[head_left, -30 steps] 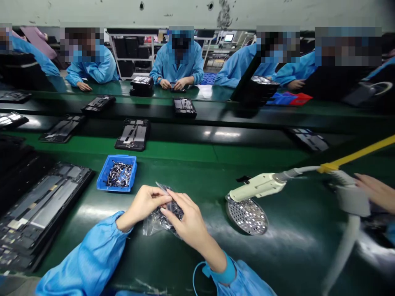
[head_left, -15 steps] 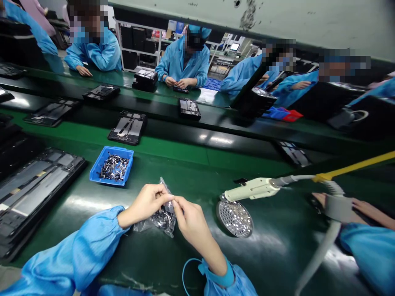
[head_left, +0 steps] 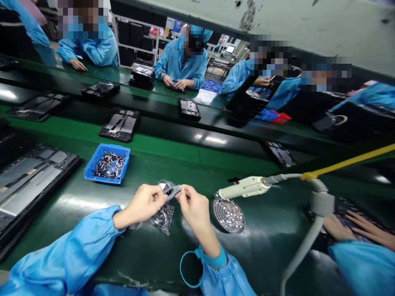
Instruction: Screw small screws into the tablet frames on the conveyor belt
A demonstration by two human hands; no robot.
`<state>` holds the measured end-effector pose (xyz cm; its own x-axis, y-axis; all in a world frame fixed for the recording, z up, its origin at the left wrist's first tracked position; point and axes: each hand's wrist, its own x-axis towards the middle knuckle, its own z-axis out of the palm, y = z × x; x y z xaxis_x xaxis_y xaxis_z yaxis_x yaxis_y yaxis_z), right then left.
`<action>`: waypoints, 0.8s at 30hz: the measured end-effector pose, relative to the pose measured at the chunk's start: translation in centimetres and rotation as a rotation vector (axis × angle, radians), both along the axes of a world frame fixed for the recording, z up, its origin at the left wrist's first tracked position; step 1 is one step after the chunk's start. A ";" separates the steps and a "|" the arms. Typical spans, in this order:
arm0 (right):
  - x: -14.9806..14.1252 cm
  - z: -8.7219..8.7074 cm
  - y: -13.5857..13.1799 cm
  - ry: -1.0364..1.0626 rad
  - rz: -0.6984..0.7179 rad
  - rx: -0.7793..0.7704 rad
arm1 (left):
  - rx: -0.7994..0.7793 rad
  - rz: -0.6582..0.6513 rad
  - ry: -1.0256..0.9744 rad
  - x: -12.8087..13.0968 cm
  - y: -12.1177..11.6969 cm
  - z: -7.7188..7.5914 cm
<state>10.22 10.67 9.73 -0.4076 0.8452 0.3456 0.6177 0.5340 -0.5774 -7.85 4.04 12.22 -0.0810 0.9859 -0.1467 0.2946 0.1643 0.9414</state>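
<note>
My left hand (head_left: pixel 145 202) and my right hand (head_left: pixel 194 205) both pinch the top edge of a small clear plastic bag (head_left: pixel 163 213) of small dark metal parts. They pull the bag's mouth apart between them. The bag hangs down onto the green bench (head_left: pixel 173 250) just in front of me. Both my arms are in blue sleeves.
A blue tray (head_left: pixel 107 163) of metal parts lies to the left, a black device panel (head_left: pixel 29 181) beyond it. A round perforated metal dish (head_left: pixel 227 213) and a cream powered screwdriver (head_left: pixel 243 187) on a yellow cable lie to the right. A co-worker's hand (head_left: pixel 354 226) rests at right. Several people sit across the conveyor.
My hands have moved apart along the bag's top edge and stretched it open. The view has tilted and swung left. The co-worker's hand at right has dropped lower.
</note>
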 end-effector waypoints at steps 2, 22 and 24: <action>-0.3 0.1 0.4 -0.007 -0.018 0.008 | 0.009 0.102 0.113 -0.6 0.2 -0.4; -4.4 -4.1 3.3 -0.181 0.373 -0.332 | -0.073 0.477 -0.654 -4.0 1.5 -3.1; -4.7 -4.2 3.3 -0.113 0.365 -0.321 | -0.087 0.460 -0.658 -4.3 1.6 -3.0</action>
